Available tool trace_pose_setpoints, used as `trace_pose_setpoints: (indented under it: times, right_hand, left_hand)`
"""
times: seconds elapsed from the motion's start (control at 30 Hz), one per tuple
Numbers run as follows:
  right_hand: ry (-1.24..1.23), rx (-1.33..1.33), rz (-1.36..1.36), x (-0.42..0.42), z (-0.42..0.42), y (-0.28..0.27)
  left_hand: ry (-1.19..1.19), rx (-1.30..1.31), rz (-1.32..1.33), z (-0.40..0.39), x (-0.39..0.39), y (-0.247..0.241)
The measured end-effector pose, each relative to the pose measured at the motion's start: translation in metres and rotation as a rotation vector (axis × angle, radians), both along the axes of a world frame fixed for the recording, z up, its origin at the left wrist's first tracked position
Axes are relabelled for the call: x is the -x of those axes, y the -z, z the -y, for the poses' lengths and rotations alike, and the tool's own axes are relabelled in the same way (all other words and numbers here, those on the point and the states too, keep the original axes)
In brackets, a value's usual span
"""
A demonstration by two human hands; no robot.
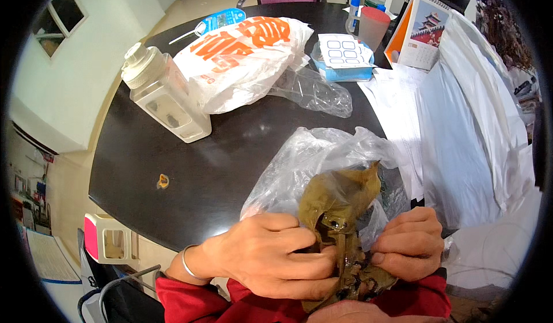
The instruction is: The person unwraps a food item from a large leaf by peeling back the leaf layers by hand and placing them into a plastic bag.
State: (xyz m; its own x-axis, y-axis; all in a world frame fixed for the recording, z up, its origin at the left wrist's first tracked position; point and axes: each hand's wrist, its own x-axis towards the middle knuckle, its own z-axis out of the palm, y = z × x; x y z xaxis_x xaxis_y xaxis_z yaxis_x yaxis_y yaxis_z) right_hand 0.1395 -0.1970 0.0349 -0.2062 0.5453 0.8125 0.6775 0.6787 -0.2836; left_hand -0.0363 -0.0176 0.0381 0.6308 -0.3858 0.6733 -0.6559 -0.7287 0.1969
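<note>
A wet, olive-brown leaf wrapper stands partly unfolded at the table's near edge, with dark sticky bits on its lower part. My left hand, a silver bangle on its wrist, grips the wrapper's left side with curled fingers. On the right side, my right hand pinches the wrapper's lower edge between thumb and fingers. Beneath and behind the leaf lies a crumpled clear plastic bag. What is inside the leaf is mostly hidden by its folds and my fingers.
A square plastic bottle leans by a white shopping bag. Behind are a blue container, a red-lidded cup and a desk calendar. Papers and large plastic bags line the right. A small orange-brown scrap lies left.
</note>
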Motion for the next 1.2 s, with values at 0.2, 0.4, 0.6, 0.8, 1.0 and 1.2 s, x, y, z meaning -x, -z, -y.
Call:
trace_pose_setpoints:
  times: [0.2,0.4,0.6,0.8,1.0,1.2]
  right_hand:
    - [0.039,0.011,-0.035,0.002,-0.002,0.002]
    - [0.028,0.042,-0.032,0.000,0.002,0.003]
    - [-0.049,0.040,0.003,-0.001,0.005,0.002]
    - [-0.059,0.005,-0.021,0.001,-0.001,0.003]
    - [0.006,0.053,0.023,-0.005,0.002,0.004]
    - [0.042,0.120,-0.008,-0.002,0.003,-0.001]
  left_hand:
    - [-0.018,0.017,-0.009,0.001,0.001,-0.002]
    - [0.000,0.020,0.022,0.000,0.001,-0.001]
    - [-0.021,-0.064,0.013,0.003,0.007,-0.010]
    - [-0.075,-0.092,-0.056,0.003,0.006,-0.015]
    - [-0.058,-0.059,-0.018,-0.001,0.003,-0.009]
    - [-0.085,-0.069,0.030,-0.002,0.002,-0.007]
